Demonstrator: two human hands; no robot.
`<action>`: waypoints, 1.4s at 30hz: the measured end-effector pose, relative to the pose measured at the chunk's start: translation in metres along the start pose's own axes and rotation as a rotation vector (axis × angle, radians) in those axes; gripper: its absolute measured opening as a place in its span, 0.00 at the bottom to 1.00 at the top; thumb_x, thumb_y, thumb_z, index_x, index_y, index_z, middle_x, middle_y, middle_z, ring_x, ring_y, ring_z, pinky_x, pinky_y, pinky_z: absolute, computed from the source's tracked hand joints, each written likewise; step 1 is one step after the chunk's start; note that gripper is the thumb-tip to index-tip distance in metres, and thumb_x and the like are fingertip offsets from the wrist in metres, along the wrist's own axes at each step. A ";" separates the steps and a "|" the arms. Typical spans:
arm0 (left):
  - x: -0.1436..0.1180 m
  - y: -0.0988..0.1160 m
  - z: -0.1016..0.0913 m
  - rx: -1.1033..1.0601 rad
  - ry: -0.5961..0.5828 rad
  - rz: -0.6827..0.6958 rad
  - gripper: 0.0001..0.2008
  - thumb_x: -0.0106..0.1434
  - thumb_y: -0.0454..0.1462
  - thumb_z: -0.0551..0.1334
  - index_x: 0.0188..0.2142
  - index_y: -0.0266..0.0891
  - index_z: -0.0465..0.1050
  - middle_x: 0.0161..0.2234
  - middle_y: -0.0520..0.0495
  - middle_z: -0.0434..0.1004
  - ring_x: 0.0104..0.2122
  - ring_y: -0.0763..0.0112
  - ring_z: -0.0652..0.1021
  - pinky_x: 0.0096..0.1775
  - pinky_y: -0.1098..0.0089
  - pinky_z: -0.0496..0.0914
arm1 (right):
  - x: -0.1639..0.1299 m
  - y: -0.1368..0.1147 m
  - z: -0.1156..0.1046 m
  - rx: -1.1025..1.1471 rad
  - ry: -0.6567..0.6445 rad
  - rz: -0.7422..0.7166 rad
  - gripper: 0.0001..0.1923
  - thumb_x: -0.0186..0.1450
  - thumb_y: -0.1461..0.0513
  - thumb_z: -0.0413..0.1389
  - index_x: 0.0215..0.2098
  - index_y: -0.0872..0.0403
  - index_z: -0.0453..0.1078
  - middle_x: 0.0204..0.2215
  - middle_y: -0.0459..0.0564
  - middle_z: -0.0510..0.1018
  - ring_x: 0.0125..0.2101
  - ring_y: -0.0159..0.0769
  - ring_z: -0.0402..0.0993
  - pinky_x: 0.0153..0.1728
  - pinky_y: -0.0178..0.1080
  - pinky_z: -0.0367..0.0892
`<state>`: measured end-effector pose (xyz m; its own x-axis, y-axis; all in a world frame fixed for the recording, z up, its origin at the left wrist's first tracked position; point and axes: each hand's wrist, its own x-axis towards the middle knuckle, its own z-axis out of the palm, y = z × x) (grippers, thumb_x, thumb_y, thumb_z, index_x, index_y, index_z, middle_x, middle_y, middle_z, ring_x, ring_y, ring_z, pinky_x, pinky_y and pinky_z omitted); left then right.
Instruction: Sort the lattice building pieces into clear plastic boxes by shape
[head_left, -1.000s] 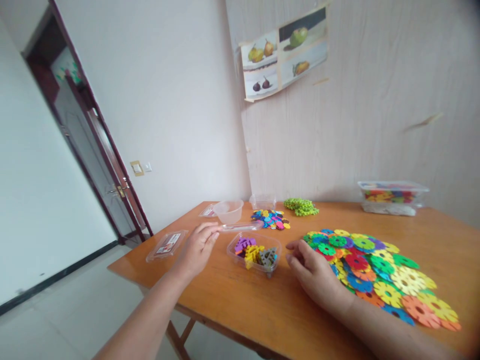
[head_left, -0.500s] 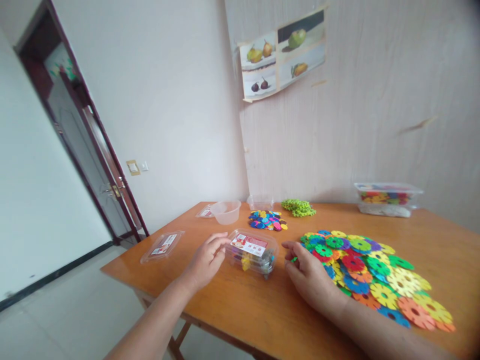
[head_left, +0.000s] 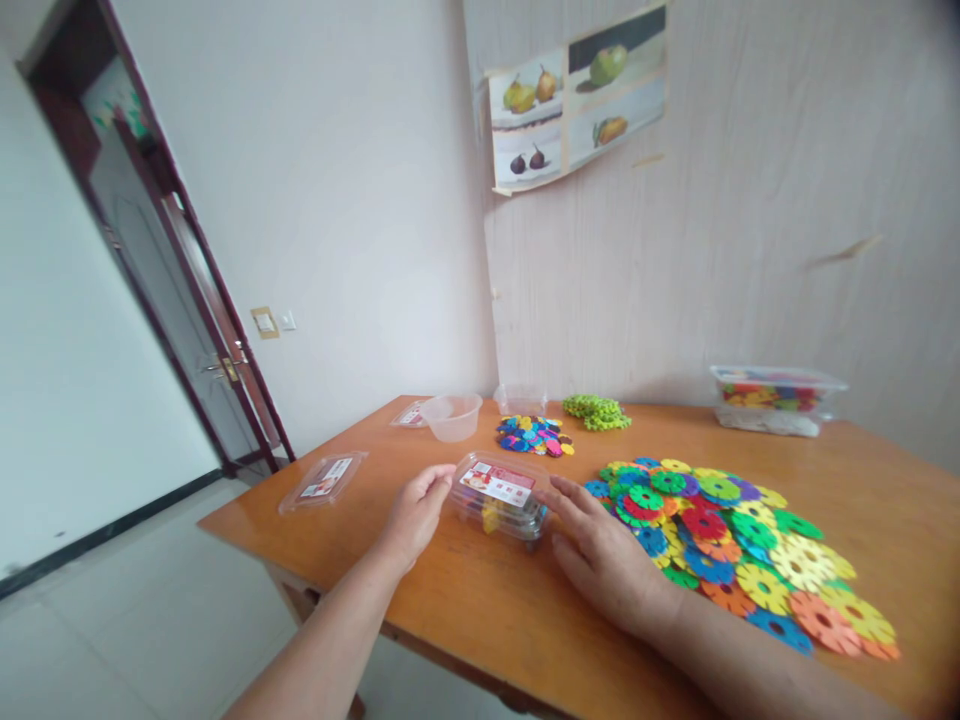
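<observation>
Here, lidded box (head_left: 499, 497), between both hands

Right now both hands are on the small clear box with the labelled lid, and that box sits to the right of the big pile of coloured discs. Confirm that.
Not quite. The left hand and right hand do flank the small clear box, but the head view shows it left of the pile of coloured discs, not right.
</observation>
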<state>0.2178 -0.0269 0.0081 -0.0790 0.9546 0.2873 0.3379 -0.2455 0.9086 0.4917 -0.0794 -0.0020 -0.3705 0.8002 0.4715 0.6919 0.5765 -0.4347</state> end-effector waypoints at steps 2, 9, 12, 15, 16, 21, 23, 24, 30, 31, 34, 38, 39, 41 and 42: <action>-0.002 0.001 0.000 -0.002 -0.001 0.000 0.20 0.61 0.48 0.60 0.46 0.38 0.76 0.46 0.43 0.80 0.47 0.60 0.78 0.52 0.61 0.68 | 0.000 0.000 -0.001 -0.018 0.008 -0.001 0.31 0.62 0.68 0.50 0.64 0.48 0.62 0.62 0.56 0.63 0.59 0.44 0.64 0.58 0.47 0.64; -0.007 0.003 0.000 -0.029 -0.025 -0.028 0.19 0.59 0.48 0.60 0.44 0.38 0.75 0.44 0.44 0.81 0.45 0.61 0.78 0.47 0.63 0.70 | -0.003 0.001 -0.002 -0.051 0.045 -0.011 0.30 0.62 0.68 0.51 0.62 0.46 0.65 0.61 0.55 0.65 0.59 0.45 0.64 0.56 0.48 0.65; -0.008 0.005 0.002 -0.057 -0.024 -0.062 0.19 0.59 0.47 0.61 0.45 0.38 0.75 0.43 0.44 0.80 0.43 0.62 0.78 0.45 0.64 0.71 | -0.004 0.001 -0.001 -0.053 0.045 0.008 0.29 0.62 0.68 0.52 0.61 0.46 0.66 0.62 0.55 0.65 0.59 0.46 0.65 0.57 0.49 0.65; -0.008 0.006 0.003 -0.077 -0.022 -0.082 0.18 0.58 0.45 0.61 0.45 0.38 0.74 0.43 0.43 0.80 0.43 0.63 0.78 0.44 0.64 0.71 | -0.005 0.001 0.000 -0.056 0.028 0.017 0.30 0.62 0.68 0.51 0.62 0.47 0.64 0.63 0.56 0.64 0.59 0.46 0.66 0.57 0.49 0.64; -0.008 0.006 0.003 -0.083 -0.024 -0.088 0.18 0.58 0.45 0.61 0.45 0.38 0.74 0.43 0.43 0.80 0.43 0.63 0.78 0.44 0.64 0.71 | -0.005 0.000 0.000 -0.062 0.022 0.020 0.30 0.62 0.68 0.51 0.62 0.47 0.64 0.63 0.56 0.64 0.59 0.46 0.66 0.57 0.49 0.64; -0.008 0.005 0.005 -0.075 -0.024 -0.110 0.17 0.59 0.44 0.60 0.44 0.39 0.73 0.42 0.45 0.80 0.40 0.65 0.78 0.40 0.67 0.70 | -0.005 -0.002 -0.002 -0.091 -0.024 0.029 0.30 0.62 0.68 0.50 0.62 0.48 0.64 0.64 0.57 0.62 0.60 0.46 0.65 0.57 0.48 0.64; -0.008 0.006 0.006 -0.063 -0.015 -0.113 0.15 0.59 0.44 0.59 0.43 0.40 0.73 0.41 0.45 0.80 0.39 0.66 0.78 0.39 0.68 0.70 | -0.005 -0.003 -0.003 -0.079 -0.029 0.042 0.30 0.62 0.68 0.50 0.62 0.48 0.64 0.64 0.57 0.62 0.60 0.46 0.64 0.56 0.48 0.65; -0.008 0.006 0.007 -0.054 -0.010 -0.115 0.15 0.59 0.43 0.59 0.43 0.40 0.73 0.40 0.46 0.80 0.39 0.67 0.78 0.38 0.68 0.69 | -0.005 -0.003 -0.003 -0.069 -0.028 0.050 0.29 0.62 0.68 0.51 0.61 0.48 0.64 0.64 0.57 0.62 0.60 0.46 0.65 0.56 0.48 0.65; -0.009 0.008 0.010 -0.051 0.047 -0.182 0.17 0.58 0.45 0.59 0.45 0.39 0.72 0.41 0.45 0.80 0.40 0.64 0.78 0.39 0.65 0.70 | 0.002 -0.004 -0.006 0.069 0.014 0.053 0.18 0.69 0.60 0.48 0.55 0.49 0.70 0.60 0.57 0.67 0.57 0.44 0.67 0.55 0.45 0.65; -0.009 0.008 0.011 -0.066 0.049 -0.194 0.17 0.58 0.45 0.59 0.44 0.39 0.73 0.41 0.45 0.80 0.41 0.64 0.78 0.40 0.65 0.70 | 0.004 -0.003 -0.006 0.094 0.028 0.052 0.17 0.70 0.59 0.47 0.53 0.50 0.72 0.57 0.57 0.69 0.57 0.43 0.67 0.55 0.44 0.65; -0.009 0.007 0.012 -0.105 0.036 -0.216 0.16 0.58 0.45 0.59 0.42 0.40 0.74 0.41 0.45 0.81 0.42 0.63 0.78 0.42 0.64 0.70 | 0.012 -0.001 -0.007 0.135 0.052 0.072 0.16 0.71 0.57 0.46 0.47 0.50 0.75 0.50 0.55 0.72 0.52 0.41 0.70 0.53 0.42 0.66; -0.007 0.006 0.013 -0.139 0.056 -0.226 0.16 0.56 0.44 0.60 0.41 0.39 0.75 0.40 0.44 0.81 0.41 0.62 0.79 0.43 0.63 0.70 | 0.020 0.001 -0.009 0.117 0.070 0.137 0.14 0.69 0.58 0.49 0.45 0.51 0.75 0.45 0.54 0.75 0.46 0.40 0.73 0.49 0.41 0.67; -0.007 0.006 0.013 -0.148 0.063 -0.227 0.16 0.56 0.44 0.61 0.40 0.38 0.75 0.39 0.43 0.81 0.41 0.62 0.79 0.43 0.63 0.70 | 0.022 0.002 -0.009 0.105 0.078 0.161 0.15 0.68 0.57 0.50 0.47 0.52 0.74 0.45 0.54 0.75 0.46 0.40 0.73 0.49 0.41 0.66; -0.006 0.005 0.014 -0.178 0.071 -0.234 0.16 0.56 0.44 0.61 0.41 0.38 0.75 0.40 0.42 0.81 0.41 0.61 0.79 0.44 0.62 0.70 | 0.025 0.005 -0.009 0.084 0.091 0.222 0.17 0.68 0.56 0.50 0.50 0.53 0.72 0.47 0.56 0.75 0.47 0.42 0.73 0.49 0.42 0.66; -0.006 0.005 0.014 -0.198 0.077 -0.238 0.16 0.56 0.44 0.62 0.41 0.38 0.75 0.41 0.42 0.80 0.42 0.61 0.78 0.44 0.62 0.70 | 0.026 0.007 -0.008 0.081 0.092 0.252 0.19 0.67 0.55 0.50 0.51 0.55 0.71 0.48 0.57 0.75 0.48 0.43 0.72 0.50 0.43 0.66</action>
<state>0.2336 -0.0316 0.0068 -0.2076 0.9753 0.0750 0.1126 -0.0523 0.9923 0.4920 -0.0556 0.0139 -0.1326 0.9038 0.4068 0.7022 0.3753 -0.6050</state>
